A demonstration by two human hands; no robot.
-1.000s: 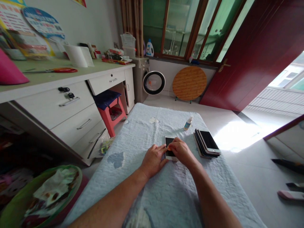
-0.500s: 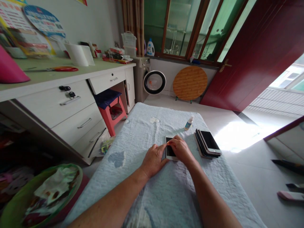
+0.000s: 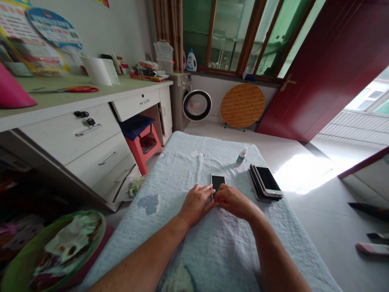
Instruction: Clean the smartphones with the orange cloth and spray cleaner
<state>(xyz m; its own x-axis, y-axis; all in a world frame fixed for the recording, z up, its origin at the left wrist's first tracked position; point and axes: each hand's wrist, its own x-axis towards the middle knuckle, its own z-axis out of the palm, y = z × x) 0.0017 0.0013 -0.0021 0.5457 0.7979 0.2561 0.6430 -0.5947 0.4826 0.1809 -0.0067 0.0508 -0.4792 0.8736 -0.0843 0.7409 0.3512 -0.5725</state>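
A white smartphone point(image 3: 219, 181) with a dark screen lies face up on the pale blue quilted cloth point(image 3: 185, 158). My left hand point(image 3: 197, 202) holds it at its left side, fingers over the edge and thumb by the lower corner. Over the lower part of the screen, my right hand point(image 3: 229, 199) is closed in a pinch. A small orange tint shows at its fingertips, but what they hold is too small to make out. Right of my hands sits a stack of phones point(image 3: 267, 182), and behind it stands a small spray bottle point(image 3: 241, 157).
A white desk point(image 3: 91, 138) with drawers runs along the left, a red stool point(image 3: 146, 146) beside it. A lined bin point(image 3: 54, 251) stands at the lower left. Farther back are an open washing machine point(image 3: 180, 87), a round wooden tabletop point(image 3: 243, 105) and a red door point(image 3: 298, 73).
My right hand has moved down the smartphone, from the middle of the screen to its lower end, uncovering the upper screen. The left hand stays at the phone's left side.
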